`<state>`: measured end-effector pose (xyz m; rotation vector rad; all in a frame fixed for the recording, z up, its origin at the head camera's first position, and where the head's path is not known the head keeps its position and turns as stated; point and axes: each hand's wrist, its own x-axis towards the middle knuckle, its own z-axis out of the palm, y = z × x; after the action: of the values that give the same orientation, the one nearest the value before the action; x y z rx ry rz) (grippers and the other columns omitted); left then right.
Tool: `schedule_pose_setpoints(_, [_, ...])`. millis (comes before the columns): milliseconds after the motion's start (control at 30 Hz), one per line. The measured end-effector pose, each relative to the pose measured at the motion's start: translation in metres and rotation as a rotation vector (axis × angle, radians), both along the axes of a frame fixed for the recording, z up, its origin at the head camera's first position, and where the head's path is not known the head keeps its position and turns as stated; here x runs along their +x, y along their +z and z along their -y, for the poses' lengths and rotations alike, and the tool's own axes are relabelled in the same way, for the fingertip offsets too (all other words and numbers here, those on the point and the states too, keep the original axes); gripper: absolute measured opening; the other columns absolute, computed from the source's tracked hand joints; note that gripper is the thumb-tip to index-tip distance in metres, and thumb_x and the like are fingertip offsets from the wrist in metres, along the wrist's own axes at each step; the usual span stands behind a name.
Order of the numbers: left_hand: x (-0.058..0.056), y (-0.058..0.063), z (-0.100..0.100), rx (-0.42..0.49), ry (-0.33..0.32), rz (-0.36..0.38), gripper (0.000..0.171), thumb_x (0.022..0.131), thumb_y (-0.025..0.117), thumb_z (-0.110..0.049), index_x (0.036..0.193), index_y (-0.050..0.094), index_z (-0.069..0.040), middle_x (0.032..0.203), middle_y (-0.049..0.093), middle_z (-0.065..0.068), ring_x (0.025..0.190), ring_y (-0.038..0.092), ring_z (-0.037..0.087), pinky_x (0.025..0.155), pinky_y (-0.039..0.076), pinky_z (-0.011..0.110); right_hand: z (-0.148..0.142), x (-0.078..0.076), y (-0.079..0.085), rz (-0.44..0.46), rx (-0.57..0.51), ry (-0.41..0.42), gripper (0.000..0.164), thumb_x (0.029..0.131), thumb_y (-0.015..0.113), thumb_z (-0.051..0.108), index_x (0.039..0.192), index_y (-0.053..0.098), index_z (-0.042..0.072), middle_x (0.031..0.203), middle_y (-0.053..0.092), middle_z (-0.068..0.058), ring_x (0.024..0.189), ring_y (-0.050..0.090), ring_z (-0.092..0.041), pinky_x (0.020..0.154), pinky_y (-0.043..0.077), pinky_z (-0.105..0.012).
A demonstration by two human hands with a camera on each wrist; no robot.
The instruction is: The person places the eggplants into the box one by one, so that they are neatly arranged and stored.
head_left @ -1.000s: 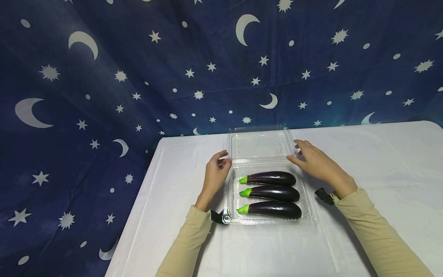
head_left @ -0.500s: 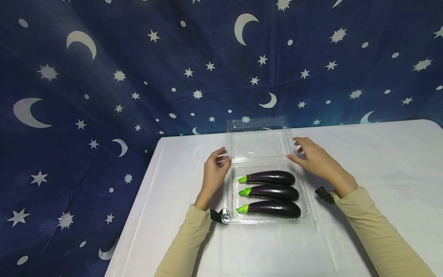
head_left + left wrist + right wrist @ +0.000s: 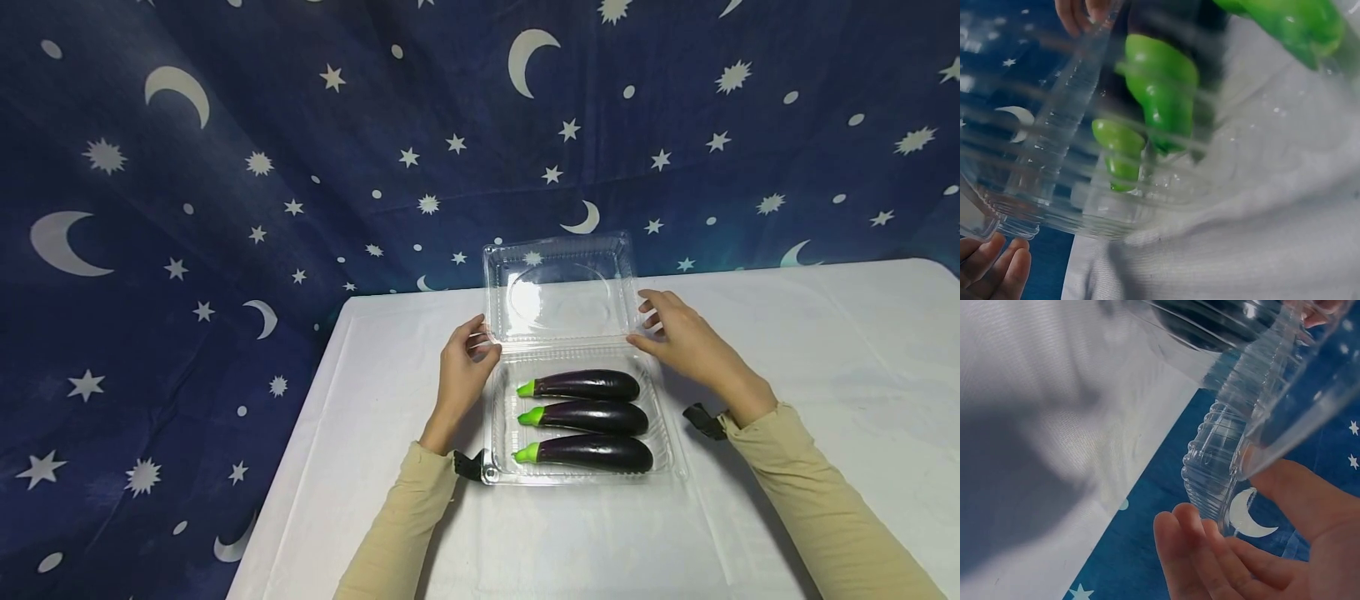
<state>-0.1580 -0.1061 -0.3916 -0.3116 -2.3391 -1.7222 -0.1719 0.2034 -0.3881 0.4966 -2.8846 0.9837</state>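
Note:
A clear plastic clamshell container (image 3: pixel 504 433) lies on the table with three eggplants in its base. The far eggplant (image 3: pixel 588 385), the middle eggplant (image 3: pixel 596 417) and the near eggplant (image 3: pixel 596 452) lie side by side, green stem ends to the left. Its hinged lid (image 3: pixel 558 304) leans back, raised at a steep tilt. My left hand (image 3: pixel 467 371) holds the lid's left edge by the hinge; my right hand (image 3: pixel 686 350) holds the right edge. In the right wrist view, the thumb (image 3: pixel 1300 494) touches the lid's rim, with curled fingers (image 3: pixel 1194 544) on its other side.
A white cloth covers the table (image 3: pixel 585 542). Behind it hangs a dark blue curtain (image 3: pixel 420 100) with moons and stars. Black straps, like the left strap (image 3: pixel 468 467) and the right strap (image 3: pixel 703 422), show at both wrists.
The lid has swung up from lying nearly flat to a steep tilt. Both hands have risen slightly along its sides. The eggplants and base have stayed put.

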Motion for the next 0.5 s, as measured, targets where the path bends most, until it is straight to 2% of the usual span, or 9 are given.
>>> schedule_pose_setpoints(233, [-0.002, 0.000, 0.000, 0.006, -0.005, 0.004, 0.051, 0.085, 0.061, 0.015, 0.134, 0.045, 0.021, 0.117, 0.054, 0.038, 0.111, 0.059, 0.051, 0.097, 0.050, 0.055, 0.000, 0.000, 0.002, -0.007, -0.041, -0.003, 0.068, 0.090, 0.071, 0.009, 0.143, 0.034, -0.014, 0.120, 0.053, -0.028, 0.103, 0.061, -0.042, 0.085, 0.052, -0.055])
schedule_pose_setpoints(500, [-0.022, -0.030, 0.007, -0.006, 0.011, -0.002, 0.059, 0.085, 0.067, 0.013, 0.139, 0.045, 0.013, 0.117, 0.058, 0.033, 0.112, 0.060, 0.045, 0.097, 0.052, 0.050, -0.001, 0.000, 0.000, -0.061, -0.090, -0.007, 0.072, 0.086, 0.074, 0.000, 0.143, 0.032, -0.015, 0.114, 0.054, -0.027, 0.095, 0.063, -0.039, 0.080, 0.055, -0.051])
